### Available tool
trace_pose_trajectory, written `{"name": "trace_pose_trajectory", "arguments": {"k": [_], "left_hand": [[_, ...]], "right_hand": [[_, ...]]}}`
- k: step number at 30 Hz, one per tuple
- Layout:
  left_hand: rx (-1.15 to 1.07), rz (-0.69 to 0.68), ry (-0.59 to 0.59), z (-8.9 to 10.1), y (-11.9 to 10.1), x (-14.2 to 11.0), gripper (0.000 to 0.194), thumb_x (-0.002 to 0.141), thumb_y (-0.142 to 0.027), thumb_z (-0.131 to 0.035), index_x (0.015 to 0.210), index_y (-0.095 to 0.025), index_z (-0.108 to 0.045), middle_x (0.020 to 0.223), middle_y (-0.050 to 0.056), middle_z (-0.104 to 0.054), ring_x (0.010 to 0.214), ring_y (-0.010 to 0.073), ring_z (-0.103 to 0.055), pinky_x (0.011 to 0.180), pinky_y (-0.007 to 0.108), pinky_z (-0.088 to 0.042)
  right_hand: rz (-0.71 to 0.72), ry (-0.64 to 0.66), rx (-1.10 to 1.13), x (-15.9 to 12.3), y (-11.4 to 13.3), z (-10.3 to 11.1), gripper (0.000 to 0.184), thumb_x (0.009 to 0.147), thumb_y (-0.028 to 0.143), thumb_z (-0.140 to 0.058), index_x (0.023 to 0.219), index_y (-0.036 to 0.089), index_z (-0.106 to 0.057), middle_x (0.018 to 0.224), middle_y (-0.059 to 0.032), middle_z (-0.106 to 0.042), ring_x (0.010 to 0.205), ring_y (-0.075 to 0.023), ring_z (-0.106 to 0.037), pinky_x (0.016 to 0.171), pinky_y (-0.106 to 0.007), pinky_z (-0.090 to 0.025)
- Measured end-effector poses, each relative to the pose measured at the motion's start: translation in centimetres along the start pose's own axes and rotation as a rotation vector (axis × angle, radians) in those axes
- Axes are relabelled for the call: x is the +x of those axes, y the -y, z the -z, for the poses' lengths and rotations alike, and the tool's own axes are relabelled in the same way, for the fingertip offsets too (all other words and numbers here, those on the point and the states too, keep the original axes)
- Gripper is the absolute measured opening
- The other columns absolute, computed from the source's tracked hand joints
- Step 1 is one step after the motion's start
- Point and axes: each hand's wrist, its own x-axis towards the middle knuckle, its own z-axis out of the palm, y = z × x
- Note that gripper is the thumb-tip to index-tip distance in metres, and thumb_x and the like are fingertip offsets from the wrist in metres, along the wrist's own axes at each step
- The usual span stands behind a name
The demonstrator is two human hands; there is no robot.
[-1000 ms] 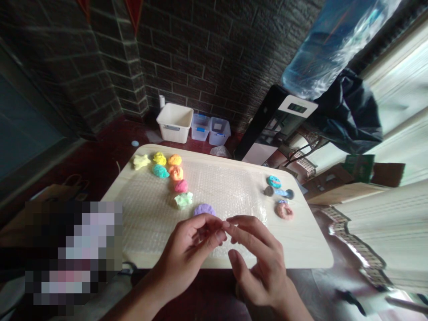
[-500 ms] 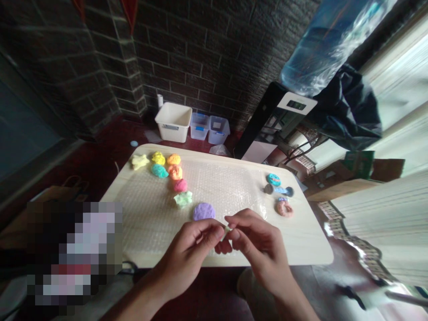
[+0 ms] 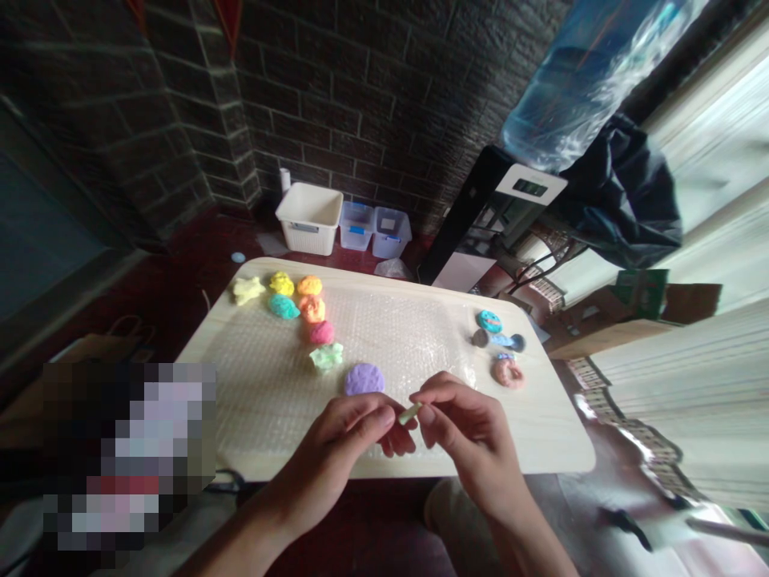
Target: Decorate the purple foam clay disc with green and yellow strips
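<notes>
One small pale green piece (image 3: pixel 409 413): slim, tilted, held above the near part of the table, close to the purple disc.
Right hand (image 3: pixel 474 437): thumb and forefinger pinched on the upper end of the piece.
Left hand (image 3: pixel 340 441): half curled, fingertips just beside the lower end; whether they touch it cannot be told.
Change, piece: more of its length shows now than half a second ago, when fingertips of both hands covered most of it.
Meaning: the right hand probably carries the piece alone, its form exposed for checking or further handling.
Purple disc (image 3: pixel 364 379): flat on the bubble wrap (image 3: pixel 408 328), just beyond the left hand.
Coloured lumps, left group: pale green (image 3: pixel 326 357), pink (image 3: pixel 321 332), orange (image 3: pixel 312 308), yellow-orange (image 3: pixel 310 285), yellow (image 3: pixel 281 283), teal (image 3: pixel 283 306), pale yellow (image 3: pixel 248 291).
Shaped pieces, right group: blue round (image 3: pixel 489 321), dumbbell form (image 3: pixel 503 342), pinkish ring (image 3: pixel 500 375).
Table (image 3: pixel 541 425): pale, rounded corners.
Beyond it: white basket (image 3: pixel 308 240), two clear boxes (image 3: pixel 356 240).
</notes>
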Motion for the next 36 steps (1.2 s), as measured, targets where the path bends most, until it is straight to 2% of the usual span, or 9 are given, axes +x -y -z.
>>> {"name": "trace_pose_trajectory", "arguments": {"k": [7,10,15,17,21,25,29,32,36], "left_hand": [[0.034,-0.016,-0.016,0.0,-0.3,0.2,0.027,0.101,-0.042,-0.067,0.096,-0.017,-0.076,0.086,0.004,-0.073,0.087,0.0189,-0.069,0.081,0.029,-0.052],[0.104,-0.081,-0.048,0.1,-0.2,0.0,0.022,0.100,-0.039,-0.068,0.099,-0.018,-0.075,0.090,0.004,-0.074,0.090,0.0192,-0.070,0.082,0.029,-0.054],[0.363,-0.243,-0.154,0.0,0.4,-0.4,0.011,0.097,-0.028,-0.071,0.103,-0.020,-0.074,0.095,0.004,-0.076,0.090,0.0186,-0.071,0.084,0.029,-0.056],[0.376,-0.305,-0.198,-0.1,0.7,-0.5,0.015,0.094,-0.024,-0.074,0.109,-0.022,-0.072,0.095,0.002,-0.075,0.089,0.0172,-0.071,0.084,0.027,-0.057],[0.344,-0.378,-0.260,-0.3,0.8,-0.6,0.024,0.090,-0.020,-0.079,0.113,-0.024,-0.071,0.095,0.000,-0.075,0.088,0.0155,-0.072,0.083,0.025,-0.059],[0.304,-0.390,-0.270,-0.3,0.5,-0.6,0.019,0.090,-0.021,-0.081,0.108,-0.025,-0.076,0.092,0.000,-0.077,0.085,0.0148,-0.072,0.081,0.023,-0.059],[0.127,-0.268,-0.191,-0.3,0.2,-0.7,0.009,0.093,-0.024,-0.079,0.102,-0.023,-0.081,0.093,0.003,-0.080,0.088,0.0160,-0.074,0.081,0.023,-0.058],[-0.024,-0.176,-0.106,-0.4,0.0,-0.7,0.011,0.092,-0.025,-0.081,0.103,-0.022,-0.081,0.089,0.004,-0.078,0.087,0.0172,-0.074,0.081,0.026,-0.059],[-0.104,-0.223,-0.083,-0.5,-0.2,-0.5,0.017,0.086,-0.022,-0.086,0.102,-0.023,-0.081,0.088,0.001,-0.070,0.085,0.0148,-0.068,0.081,0.025,-0.058]], "right_hand": [[-0.037,0.030,-0.006,-0.1,0.0,0.0,0.017,0.097,0.016,-0.074,0.107,0.026,-0.084,0.086,-0.0005,-0.070,0.067,-0.0081,-0.064,0.066,-0.020,-0.057],[-0.062,0.019,-0.029,-0.1,0.0,0.1,0.017,0.095,0.016,-0.077,0.107,0.026,-0.084,0.087,-0.0012,-0.072,0.069,-0.0085,-0.065,0.063,-0.019,-0.054],[-0.116,-0.036,-0.018,-0.3,-0.6,0.4,0.008,0.091,0.022,-0.082,0.097,0.025,-0.086,0.082,-0.0030,-0.074,0.061,-0.0085,-0.060,0.052,-0.017,-0.050],[-0.154,-0.059,0.035,-0.4,-0.9,0.6,0.006,0.091,0.025,-0.083,0.096,0.024,-0.086,0.078,-0.0027,-0.073,0.058,-0.0083,-0.058,0.051,-0.018,-0.050],[-0.194,-0.106,0.154,-0.3,-1.5,0.7,0.009,0.087,0.028,-0.087,0.095,0.024,-0.086,0.074,-0.0008,-0.070,0.054,-0.0067,-0.056,0.050,-0.017,-0.049],[-0.224,-0.110,0.213,-0.3,-1.5,0.5,0.010,0.084,0.027,-0.089,0.093,0.022,-0.086,0.074,-0.0007,-0.071,0.054,-0.0062,-0.057,0.050,-0.016,-0.048],[-0.261,-0.085,0.262,-0.2,-1.3,0.4,0.009,0.086,0.025,-0.088,0.093,0.021,-0.085,0.069,0.0001,-0.069,0.056,-0.0072,-0.058,0.052,-0.017,-0.049],[-0.278,-0.047,0.310,-0.2,-1.2,0.2,0.009,0.086,0.026,-0.088,0.093,0.021,-0.085,0.070,0.0001,-0.068,0.057,-0.0071,-0.059,0.053,-0.016,-0.048],[-0.326,-0.047,0.399,-0.3,-1.3,-0.4,0.011,0.084,0.028,-0.090,0.091,0.021,-0.085,0.078,-0.0005,-0.069,0.059,-0.0065,-0.059,0.053,-0.016,-0.046]]}}
